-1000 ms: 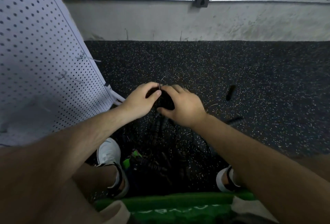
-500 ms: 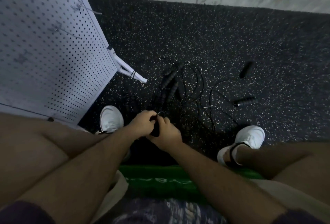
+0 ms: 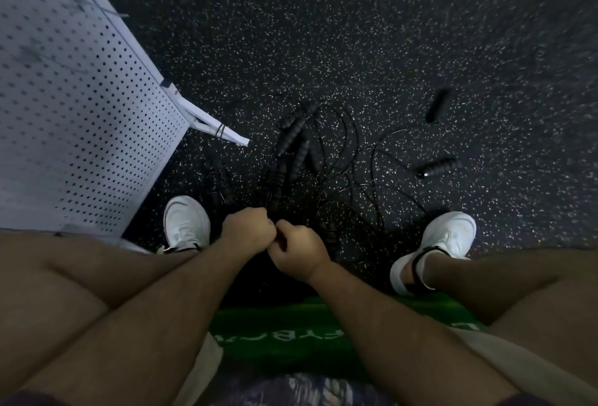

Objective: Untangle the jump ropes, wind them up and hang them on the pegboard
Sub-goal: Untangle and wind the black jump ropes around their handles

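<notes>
The jump ropes (image 3: 310, 159) lie tangled on the speckled floor (image 3: 356, 49) ahead of the 2 shoes (image 3: 186, 224), and these light, limp, snag-prone cords are probably best taken by their stiff ribbed handles (image 3: 293, 133), while the left hand (image 3: 247, 232) and right hand (image 3: 299, 255) curl knuckle-to-knuckle just beside them, with whatever they hold hidden.

Curled hands (image 3: 248, 232) together over tangled jump ropes (image 3: 293, 146)

Apparently tangled jump ropes (image 3: 293, 143) on speckled floor (image 3: 323, 49)
</notes>
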